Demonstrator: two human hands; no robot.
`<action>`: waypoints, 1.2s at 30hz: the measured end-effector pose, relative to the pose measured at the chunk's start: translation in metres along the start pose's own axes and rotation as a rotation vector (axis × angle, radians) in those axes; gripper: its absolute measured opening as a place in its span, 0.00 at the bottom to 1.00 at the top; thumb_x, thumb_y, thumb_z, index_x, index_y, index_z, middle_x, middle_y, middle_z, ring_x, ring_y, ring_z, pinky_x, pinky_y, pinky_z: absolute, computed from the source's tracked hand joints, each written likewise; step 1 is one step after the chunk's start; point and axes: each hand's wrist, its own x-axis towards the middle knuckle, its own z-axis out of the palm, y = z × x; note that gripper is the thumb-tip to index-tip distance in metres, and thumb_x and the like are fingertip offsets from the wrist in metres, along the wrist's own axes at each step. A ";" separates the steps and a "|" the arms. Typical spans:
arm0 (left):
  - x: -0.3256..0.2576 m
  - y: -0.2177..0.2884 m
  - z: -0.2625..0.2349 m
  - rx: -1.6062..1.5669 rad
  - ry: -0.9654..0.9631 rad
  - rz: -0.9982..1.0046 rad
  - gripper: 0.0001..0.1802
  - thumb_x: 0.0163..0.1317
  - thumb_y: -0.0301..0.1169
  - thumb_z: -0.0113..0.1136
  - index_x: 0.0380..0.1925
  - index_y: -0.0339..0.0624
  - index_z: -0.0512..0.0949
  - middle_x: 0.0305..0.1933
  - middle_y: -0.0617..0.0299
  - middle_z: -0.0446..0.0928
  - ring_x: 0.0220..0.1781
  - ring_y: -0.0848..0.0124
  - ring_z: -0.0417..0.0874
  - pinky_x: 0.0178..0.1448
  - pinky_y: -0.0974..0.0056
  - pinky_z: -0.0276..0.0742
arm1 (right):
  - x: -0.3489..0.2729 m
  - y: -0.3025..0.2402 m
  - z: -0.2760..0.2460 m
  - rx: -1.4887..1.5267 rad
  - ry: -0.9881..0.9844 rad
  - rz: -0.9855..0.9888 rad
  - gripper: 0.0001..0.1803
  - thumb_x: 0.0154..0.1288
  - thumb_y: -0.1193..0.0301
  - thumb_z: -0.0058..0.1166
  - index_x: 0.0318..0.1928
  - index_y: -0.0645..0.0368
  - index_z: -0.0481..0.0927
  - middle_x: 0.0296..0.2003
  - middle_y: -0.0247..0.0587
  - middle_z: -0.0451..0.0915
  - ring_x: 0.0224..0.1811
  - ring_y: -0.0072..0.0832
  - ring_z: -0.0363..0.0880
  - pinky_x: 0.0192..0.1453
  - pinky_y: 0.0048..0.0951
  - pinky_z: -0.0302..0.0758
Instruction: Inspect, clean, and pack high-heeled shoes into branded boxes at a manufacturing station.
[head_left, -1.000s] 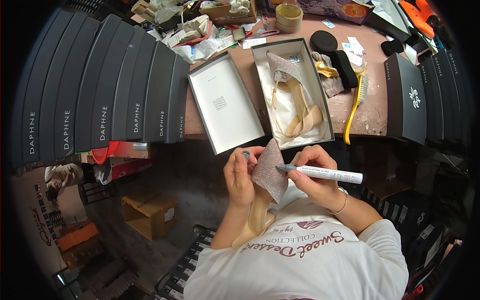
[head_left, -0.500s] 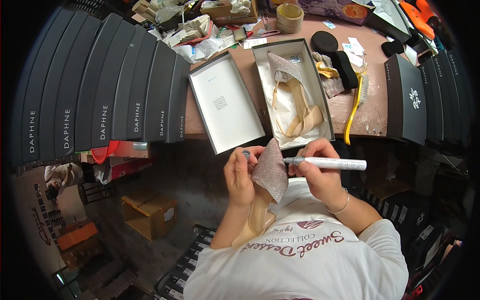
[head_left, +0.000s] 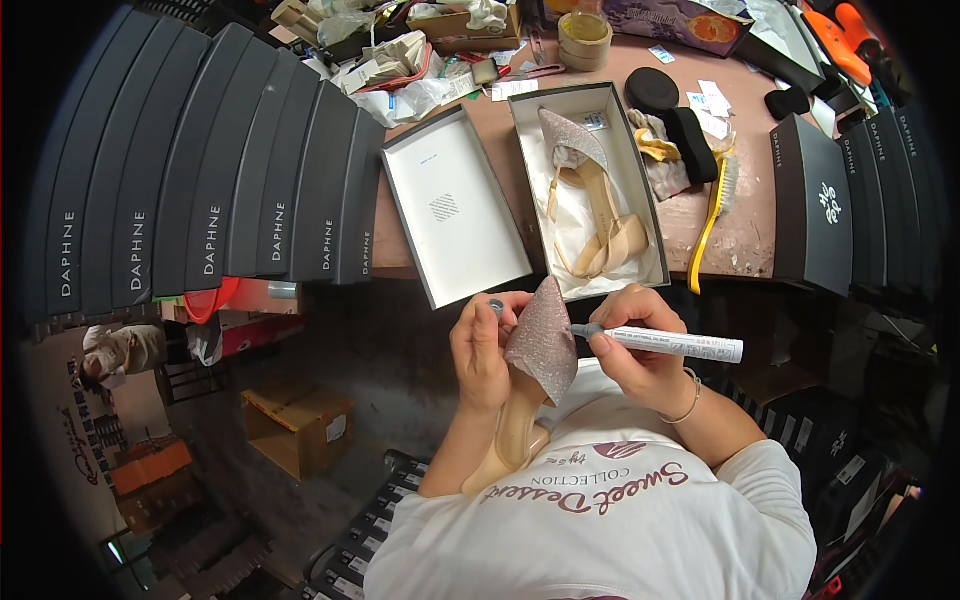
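Note:
My left hand [head_left: 483, 350] is closed around a pointed shoe [head_left: 542, 345] with a glittery pink-silver toe and a beige back part. A small grey marker cap [head_left: 496, 307] is also pinched in its fingers. Between the thumb and fingers of my right hand [head_left: 640, 350] is a white paint marker [head_left: 680, 344], its grey tip at the right side of the glittery toe. Just beyond my hands, a matching shoe [head_left: 597, 205] lies on white paper in an open shoe box [head_left: 659, 240]. Left of that box rests its lid [head_left: 455, 210], white inside facing up.
Dark shoe boxes [head_left: 240, 170] stand in a row on the left, and more dark boxes [head_left: 812, 200] on the right. A yellow-handled brush [head_left: 712, 220], a black round sponge [head_left: 652, 90] and tape rolls [head_left: 584, 42] lie on the table. A cardboard carton [head_left: 297, 430] sits on the floor.
The marker's rear end has dipped and shifted slightly right, with my right hand turning a little. My left hand and the shoe stay almost in place. A person at far left has moved.

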 end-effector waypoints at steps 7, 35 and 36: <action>0.000 -0.001 0.000 -0.003 -0.010 -0.011 0.22 0.73 0.45 0.39 0.27 0.39 0.68 0.40 0.51 0.79 0.31 0.80 0.75 0.34 0.76 0.71 | 0.004 -0.002 0.003 -0.079 0.011 -0.028 0.09 0.56 0.75 0.62 0.31 0.60 0.72 0.25 0.34 0.73 0.23 0.18 0.70 0.26 0.20 0.65; 0.001 -0.002 0.001 -0.021 0.010 -0.023 0.22 0.72 0.46 0.41 0.26 0.39 0.68 0.39 0.50 0.78 0.31 0.79 0.75 0.35 0.75 0.71 | 0.005 -0.008 0.000 0.057 0.023 0.123 0.09 0.57 0.80 0.58 0.34 0.61 0.70 0.28 0.34 0.73 0.27 0.15 0.67 0.31 0.18 0.65; 0.000 -0.001 0.001 -0.015 0.008 -0.030 0.22 0.72 0.46 0.40 0.26 0.39 0.67 0.39 0.48 0.78 0.33 0.76 0.76 0.38 0.73 0.72 | 0.005 -0.009 -0.002 0.068 0.010 0.148 0.09 0.57 0.81 0.56 0.35 0.61 0.69 0.29 0.37 0.73 0.28 0.16 0.67 0.33 0.18 0.65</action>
